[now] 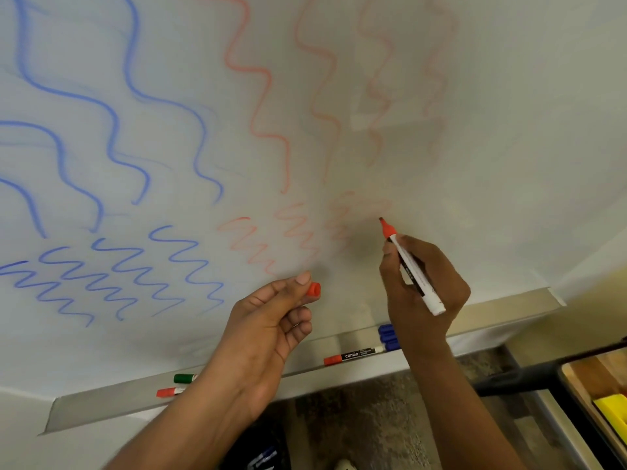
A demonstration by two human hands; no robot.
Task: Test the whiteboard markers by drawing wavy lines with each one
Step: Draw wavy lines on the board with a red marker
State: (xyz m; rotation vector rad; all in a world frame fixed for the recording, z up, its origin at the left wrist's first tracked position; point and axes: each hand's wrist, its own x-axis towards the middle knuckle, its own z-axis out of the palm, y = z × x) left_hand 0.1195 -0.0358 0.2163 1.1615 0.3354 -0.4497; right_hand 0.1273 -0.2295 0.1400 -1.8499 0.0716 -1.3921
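Note:
My right hand (pixel 424 290) grips an uncapped red marker (pixel 412 269), its tip touching or just off the whiteboard (pixel 492 147) beside faint red scribbles (pixel 359 208). My left hand (pixel 271 320) pinches the marker's red cap (pixel 314 289) between thumb and fingers, close to the board. Blue wavy lines (pixel 112 147) fill the board's left side and red wavy lines (pixel 264 96), fading rightwards, fill the middle. On the metal tray (pixel 101 401) lie a capped red marker (pixel 353 355), blue markers (pixel 388 337), a green marker (pixel 185 378) and another red marker (pixel 169 391).
A wooden box with a yellow object (pixel 614 408) sits at the lower right behind a dark bar (pixel 515 378). Speckled floor (pixel 373 429) shows below the tray, with a dark object (pixel 261 452) on it.

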